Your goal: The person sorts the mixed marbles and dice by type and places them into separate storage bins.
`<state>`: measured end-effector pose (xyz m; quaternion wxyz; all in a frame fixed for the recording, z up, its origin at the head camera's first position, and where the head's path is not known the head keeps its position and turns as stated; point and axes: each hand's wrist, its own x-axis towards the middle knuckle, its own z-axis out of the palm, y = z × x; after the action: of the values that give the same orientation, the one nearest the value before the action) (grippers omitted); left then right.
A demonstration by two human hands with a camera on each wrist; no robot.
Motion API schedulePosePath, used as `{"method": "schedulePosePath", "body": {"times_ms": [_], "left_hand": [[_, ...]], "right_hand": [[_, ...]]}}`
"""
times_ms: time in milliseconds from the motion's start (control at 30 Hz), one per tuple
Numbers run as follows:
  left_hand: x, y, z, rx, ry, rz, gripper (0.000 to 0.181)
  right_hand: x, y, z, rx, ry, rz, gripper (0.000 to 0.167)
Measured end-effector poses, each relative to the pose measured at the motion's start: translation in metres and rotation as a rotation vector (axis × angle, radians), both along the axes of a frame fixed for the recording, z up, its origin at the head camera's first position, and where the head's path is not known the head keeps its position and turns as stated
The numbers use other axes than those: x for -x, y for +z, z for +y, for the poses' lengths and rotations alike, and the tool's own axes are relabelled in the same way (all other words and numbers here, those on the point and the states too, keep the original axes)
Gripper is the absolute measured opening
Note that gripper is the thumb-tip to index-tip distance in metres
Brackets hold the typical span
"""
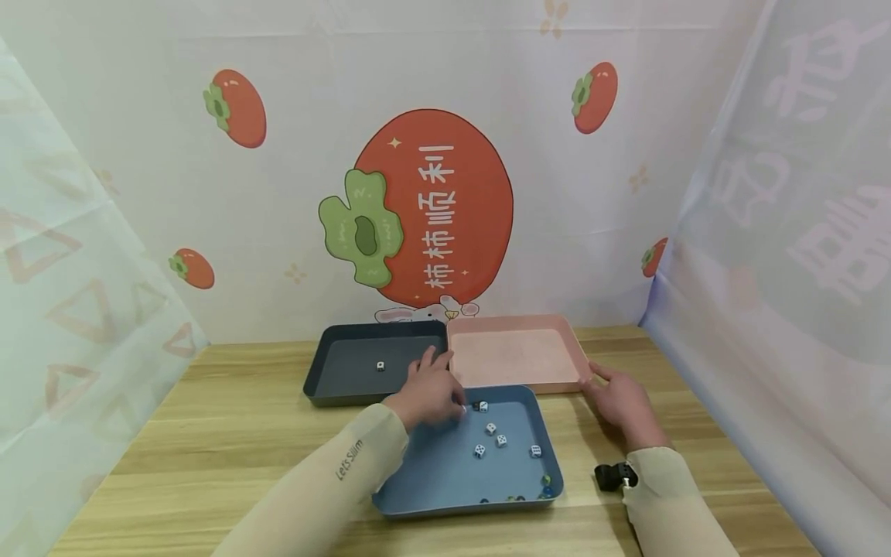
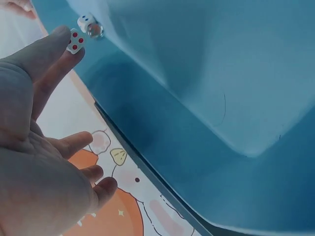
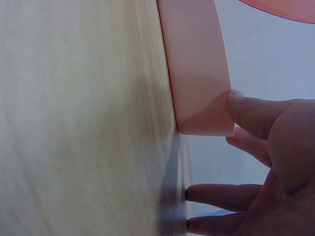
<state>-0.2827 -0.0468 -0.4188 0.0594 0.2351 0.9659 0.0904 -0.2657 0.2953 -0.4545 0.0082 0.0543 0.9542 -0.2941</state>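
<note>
Item: one white die (image 2: 75,41), which my left hand (image 1: 428,394) pinched between thumb and forefinger, mid-frame, over the blue tray (image 1: 438,480). I judged it light, hard, smooth, apt to slip; best gripped by opposite faces.
Item: other dice (image 1: 490,428) and small marbles (image 1: 547,491), lower centre, inside that tray.
Item: pink tray (image 1: 515,356), right of centre; my right hand (image 1: 623,398) held its near corner, thumb at the rim.
Item: dark tray (image 1: 348,363), left of centre, with a lone die (image 1: 380,367).

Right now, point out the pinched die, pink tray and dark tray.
Pinched die (image 2: 75,41), left wrist view: red-dotted face.
Pink tray (image 1: 515,356), head view: bare floor.
Dark tray (image 1: 348,362), head view: bare floor.
</note>
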Motion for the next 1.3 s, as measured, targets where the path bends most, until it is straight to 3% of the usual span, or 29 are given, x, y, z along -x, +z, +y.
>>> {"method": "schedulePosePath", "body": {"times_ms": [167,433,733,1033,1300], "left_hand": [[0.003,0.004,-0.006,-0.050,0.008,-0.003,0.004],[0.013,0.010,-0.023,-0.115,0.052,0.053,0.005],[0.028,0.025,-0.047,-0.090,0.124,0.060,0.009],[0.040,0.043,-0.081,-0.083,0.170,0.108,0.008],[0.055,0.047,-0.119,-0.060,0.261,0.122,0.014]], "right_hand": [[0.000,-0.001,0.000,0.005,-0.001,0.009,0.060],[0.000,0.000,0.000,0.011,0.001,0.017,0.060],[0.000,-0.001,0.001,0.018,0.002,0.019,0.060],[0.001,-0.002,0.002,0.008,0.002,0.021,0.061],[0.001,-0.002,0.002,0.005,0.003,0.022,0.061]]}}
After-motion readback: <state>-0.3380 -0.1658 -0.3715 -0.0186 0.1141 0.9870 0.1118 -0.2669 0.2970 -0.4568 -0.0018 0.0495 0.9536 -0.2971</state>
